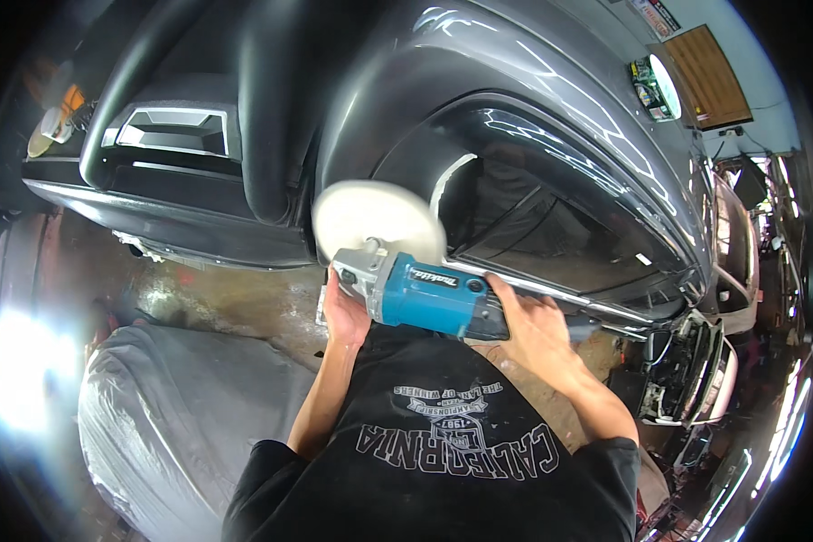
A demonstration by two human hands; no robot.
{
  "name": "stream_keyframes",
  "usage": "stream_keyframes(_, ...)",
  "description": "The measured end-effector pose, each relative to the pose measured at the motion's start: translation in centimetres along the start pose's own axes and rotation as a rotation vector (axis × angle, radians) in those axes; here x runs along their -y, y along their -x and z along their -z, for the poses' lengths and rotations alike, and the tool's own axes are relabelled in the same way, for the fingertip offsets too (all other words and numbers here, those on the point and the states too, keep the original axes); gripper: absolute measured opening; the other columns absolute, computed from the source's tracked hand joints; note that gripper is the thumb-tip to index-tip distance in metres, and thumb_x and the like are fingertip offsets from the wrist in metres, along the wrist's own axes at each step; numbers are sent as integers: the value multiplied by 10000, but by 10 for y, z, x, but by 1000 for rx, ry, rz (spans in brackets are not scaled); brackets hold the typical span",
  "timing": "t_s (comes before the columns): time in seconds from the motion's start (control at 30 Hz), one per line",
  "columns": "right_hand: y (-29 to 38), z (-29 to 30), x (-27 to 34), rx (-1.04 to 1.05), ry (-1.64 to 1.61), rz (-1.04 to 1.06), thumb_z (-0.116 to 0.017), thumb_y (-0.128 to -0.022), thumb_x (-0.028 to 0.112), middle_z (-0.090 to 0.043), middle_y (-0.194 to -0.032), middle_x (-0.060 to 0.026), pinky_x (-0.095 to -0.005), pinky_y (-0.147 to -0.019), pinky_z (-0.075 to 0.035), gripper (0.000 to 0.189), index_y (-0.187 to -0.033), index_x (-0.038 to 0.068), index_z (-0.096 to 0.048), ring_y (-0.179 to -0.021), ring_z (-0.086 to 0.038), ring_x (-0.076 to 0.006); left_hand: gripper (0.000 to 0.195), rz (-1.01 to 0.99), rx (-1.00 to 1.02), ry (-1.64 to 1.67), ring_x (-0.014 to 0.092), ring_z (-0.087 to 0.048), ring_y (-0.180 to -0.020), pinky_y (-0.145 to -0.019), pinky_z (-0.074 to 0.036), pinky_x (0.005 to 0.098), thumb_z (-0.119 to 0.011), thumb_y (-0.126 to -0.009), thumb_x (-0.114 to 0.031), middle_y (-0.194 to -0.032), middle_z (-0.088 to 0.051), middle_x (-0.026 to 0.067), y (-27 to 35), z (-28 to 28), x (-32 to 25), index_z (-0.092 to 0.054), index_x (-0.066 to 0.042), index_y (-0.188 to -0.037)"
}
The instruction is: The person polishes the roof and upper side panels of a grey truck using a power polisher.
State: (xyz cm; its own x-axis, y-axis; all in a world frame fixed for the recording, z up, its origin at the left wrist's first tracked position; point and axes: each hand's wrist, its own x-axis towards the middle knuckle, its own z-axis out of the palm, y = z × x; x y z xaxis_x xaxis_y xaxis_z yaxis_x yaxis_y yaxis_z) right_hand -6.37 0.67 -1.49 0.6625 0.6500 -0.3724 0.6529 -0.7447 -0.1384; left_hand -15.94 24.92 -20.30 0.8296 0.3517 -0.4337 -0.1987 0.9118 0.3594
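Note:
A teal Makita rotary polisher [430, 291] is held across the front of my body. My left hand [347, 315] supports its silver gear head from the near side. My right hand [536, 325] wraps around the dark rear handle. The round white buffing pad [379, 218] looks blurred and lies against or very close to the dark grey rear body panel [352, 135] of a car; contact cannot be told. Just right of the pad is the glossy side window [515, 210], with a bright trim strip [549, 284] along its lower edge.
A grey cover [196, 413] drapes a bulky thing behind me on the left. The dark rear bumper [176, 230] juts out at left. A round tub [656, 88] stands beyond the roof. Another vehicle [735, 244] and car parts [691, 372] are at right.

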Motion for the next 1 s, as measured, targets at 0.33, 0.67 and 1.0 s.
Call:
stream_keyframes(0.33, 40, 148, 38, -135, -151, -354, -849, -696, 139, -665, -1218, -259, -495, -937, -525, 1004, -1540, 145, -304, -1070, -661, -473, 541, -123, 277, -210, 206, -441, -1384, -1137, -390, 430, -424, -1087, -469, -1471, -481, 56, -9, -170, -58, -398, -133, -1510)
stream_keyframes(0.67, 4, 103, 34, -86, 57, -117, -831, -714, 133, -720, -952, -223, -475, -830, -556, 952, -1522, 120, -328, -879, -716, -410, 634, -135, 153, -3, 268, -514, -1344, -1150, -393, 449, -376, -1078, -543, -1463, -518, 115, -16, -97, -34, -413, -62, -1490)
stream_keyframes(1.0, -27, 5, -4, 81, 235, 63, -806, -708, 121, -725, -975, -173, -479, -855, -540, 1000, -1555, 134, -275, -867, -720, -363, 646, 106, -79, 260, 308, -475, -1387, -1161, -373, 488, -331, -1084, -534, -1514, -492, 132, -5, 10, 27, -389, -66, -1525)
